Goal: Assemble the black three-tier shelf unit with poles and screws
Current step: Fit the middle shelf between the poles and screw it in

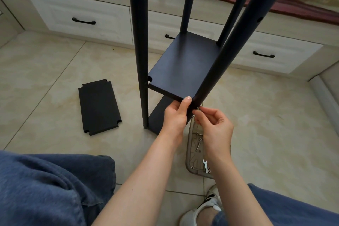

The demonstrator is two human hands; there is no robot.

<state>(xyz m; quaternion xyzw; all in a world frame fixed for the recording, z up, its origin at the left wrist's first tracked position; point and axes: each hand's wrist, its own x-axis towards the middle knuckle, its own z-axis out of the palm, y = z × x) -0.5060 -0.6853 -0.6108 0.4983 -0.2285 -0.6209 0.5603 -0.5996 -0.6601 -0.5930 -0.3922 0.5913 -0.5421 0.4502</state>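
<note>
Hands at the floor-standing shelf unit (140,51): the matte black shelf board (183,66) is gripped at its corner, against a pole (229,42), by the left hand (175,115); a small part (198,108) is pinched by the right hand (214,126).

The left hand (175,113) grips the front corner of the black rectangular shelf board (183,66) where it meets 1 of 4 black round poles (228,51) — thumb on top. The right hand (214,126) pinches a small silvery part (198,109) against that pole. A spare black notched board (100,106) lies on the beige tiled floor (55,79) — well apart.
</note>
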